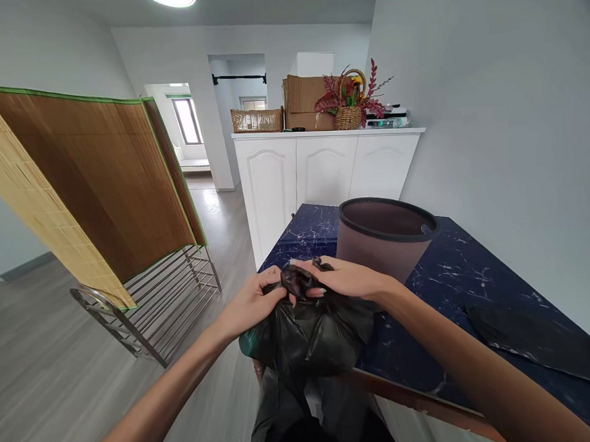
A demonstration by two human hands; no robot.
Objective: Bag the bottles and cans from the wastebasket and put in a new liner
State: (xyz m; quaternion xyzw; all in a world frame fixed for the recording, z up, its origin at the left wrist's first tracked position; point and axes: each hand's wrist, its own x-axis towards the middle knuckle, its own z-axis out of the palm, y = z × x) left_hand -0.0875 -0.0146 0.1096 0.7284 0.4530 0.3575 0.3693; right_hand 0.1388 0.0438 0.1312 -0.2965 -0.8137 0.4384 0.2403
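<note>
Here both hands' fingers (278,292) pinch the upright black bag (313,336), neck pointing upward.

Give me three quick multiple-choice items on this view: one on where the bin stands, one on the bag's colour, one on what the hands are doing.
1. Where is the bin?
A. on the dark blue table
B. on the floor
C. on the white cabinet

2. What colour is the bag?
A. white
B. black
C. green

3. What state is the bag's top in?
A. spread wide open
B. bunched and gripped by both hands
C. lying flat, untouched

Answers:
1. A, the bin stands on the marbled tabletop behind the hands.
2. B, the bag is glossy black.
3. B, the left hand and right hand pinch the gathered top between them.
</note>
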